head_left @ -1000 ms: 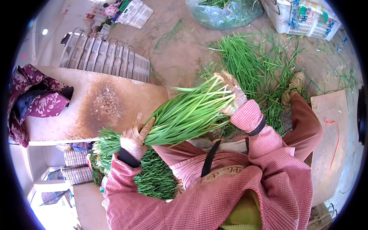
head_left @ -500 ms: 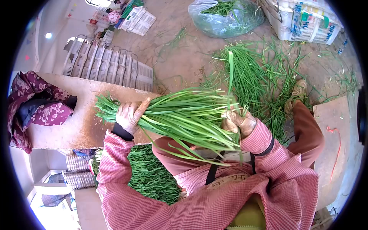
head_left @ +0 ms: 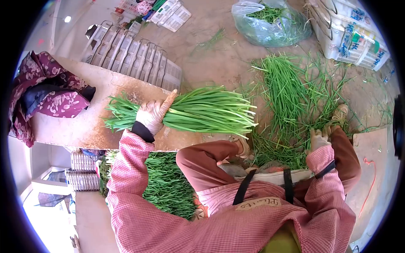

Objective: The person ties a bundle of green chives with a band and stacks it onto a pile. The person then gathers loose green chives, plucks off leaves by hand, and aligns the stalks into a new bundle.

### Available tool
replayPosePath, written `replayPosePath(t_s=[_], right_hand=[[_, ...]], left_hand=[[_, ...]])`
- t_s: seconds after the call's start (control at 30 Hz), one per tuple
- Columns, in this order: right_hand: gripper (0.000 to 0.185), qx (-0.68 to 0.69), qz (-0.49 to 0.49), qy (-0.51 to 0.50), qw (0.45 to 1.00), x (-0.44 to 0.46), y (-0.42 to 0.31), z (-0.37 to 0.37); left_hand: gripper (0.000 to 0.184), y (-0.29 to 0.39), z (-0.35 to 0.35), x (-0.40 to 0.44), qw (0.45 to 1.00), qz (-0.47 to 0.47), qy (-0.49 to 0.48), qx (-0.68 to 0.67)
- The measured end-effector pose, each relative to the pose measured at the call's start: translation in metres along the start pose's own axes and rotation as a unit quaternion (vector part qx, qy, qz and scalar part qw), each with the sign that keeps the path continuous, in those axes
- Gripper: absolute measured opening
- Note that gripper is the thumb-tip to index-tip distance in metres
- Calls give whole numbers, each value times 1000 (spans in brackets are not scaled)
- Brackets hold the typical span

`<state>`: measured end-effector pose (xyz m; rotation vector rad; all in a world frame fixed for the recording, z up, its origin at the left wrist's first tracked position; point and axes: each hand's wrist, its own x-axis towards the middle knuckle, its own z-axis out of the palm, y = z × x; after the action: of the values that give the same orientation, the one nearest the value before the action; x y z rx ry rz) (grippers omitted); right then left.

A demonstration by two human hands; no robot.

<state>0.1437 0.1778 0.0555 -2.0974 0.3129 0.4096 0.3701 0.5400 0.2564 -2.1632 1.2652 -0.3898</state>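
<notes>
My left hand (head_left: 152,116), in a pale glove, is closed around a thick bunch of long green garlic chives (head_left: 211,110). The bunch lies sideways over the board at my left, its leafy tips to the left and its paler cut ends to the right. My right hand (head_left: 319,141), also gloved, is low beside my right knee, over the scattered stalks. Its fingers look apart, with no stalk visible in them. In front of it a large loose pile of chives (head_left: 284,90) covers the floor.
A patterned purple cloth (head_left: 55,90) lies on the board (head_left: 105,84). Beyond stand stacked white crates (head_left: 130,57). A clear plastic bag (head_left: 270,31) of greens and more crates (head_left: 354,42) are at the back. Cut chives (head_left: 168,185) fill the space left of my legs.
My right hand has left the bunch's cut ends and moved right and down toward my knee. My left hand keeps its hold on the bunch, now more level. The view has shifted slightly.
</notes>
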Motion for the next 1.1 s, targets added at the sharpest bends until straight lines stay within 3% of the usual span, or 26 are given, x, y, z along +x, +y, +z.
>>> replayPosePath(t_s=[0.03,0.1,0.17,0.2,0.33,0.37,0.4,0.43,0.47,0.5,0.53,0.57,0.6,0.63,0.67,0.7,0.73,0.8,0.83,0.87,0.9,0.93,0.97,1.0,1.07,1.1], right_hand=[[51,-203,50,113,971,0,-27,-3],[42,-165,-323,261,895,5,-82,8],[42,-134,-450,299,831,28,-130,36],[45,-203,-398,260,856,24,-166,37],[35,-122,-322,154,926,50,-223,53],[25,34,-370,192,908,54,-212,55],[17,251,-432,236,833,56,-203,56],[16,496,-387,181,756,52,-194,61],[20,613,-335,-21,715,33,-175,32],[19,637,-249,-102,723,17,-152,15],[17,625,-260,-140,722,18,-116,8],[17,659,-172,-64,729,12,-89,12],[14,511,-231,-7,828,11,-49,13],[13,458,-131,126,870,13,-10,26],[12,386,52,201,899,5,13,22],[12,199,6,244,949,8,61,29],[12,0,-20,306,952,10,107,35],[32,228,8,176,958,4,67,19],[59,277,-103,213,931,5,37,25],[77,329,-96,167,924,-4,-13,17],[73,359,-71,101,925,-3,-45,16],[70,300,-161,108,934,13,-57,30],[57,405,-181,73,893,30,-62,47],[30,457,-24,28,889,23,-81,35],[10,790,-145,87,590,58,-47,49],[11,730,10,178,660,49,-43,24]], left_hand=[[72,3,-1,0,1000,1,10,-10],[73,12,-7,1,999,10,31,-14],[72,24,-16,7,999,14,48,-4],[72,30,-21,10,999,14,38,16],[72,44,-40,14,1000,14,9,11],[72,45,-43,13,1000,8,13,-4],[72,41,-42,11,1000,5,16,-2],[73,36,-40,7,999,-16,12,-38],[73,33,-37,1,996,-35,6,-76],[74,27,-33,-4,997,-40,-15,-71],[74,24,-28,-7,997,-38,-13,-73],[74,21,-23,-10,996,-34,14,-81],[75,18,-19,-13,995,-29,40,-89],[75,15,-16,-17,995,-26,48,-87],[75,13,-16,-19,994,-22,50,-93],[75,11,-17,-20,993,-28,46,-103],[75,11,-17,-20,992,-31,41,-115],[75,14,-17,-15,988,-30,46,-146],[72,15,-14,-15,991,-20,44,-128],[68,16,-12,-14,993,-9,45,-105],[68,18,-13,-12,993,-1,48,-107],[64,20,-15,-12,992,2,47,-120],[59,21,-18,-12,990,2,47,-132],[59,21,-21,-12,990,5,50,-129],[49,21,-25,-25,947,-66,-31,-313],[47,12,-3,-41,913,-84,-35,-398]])
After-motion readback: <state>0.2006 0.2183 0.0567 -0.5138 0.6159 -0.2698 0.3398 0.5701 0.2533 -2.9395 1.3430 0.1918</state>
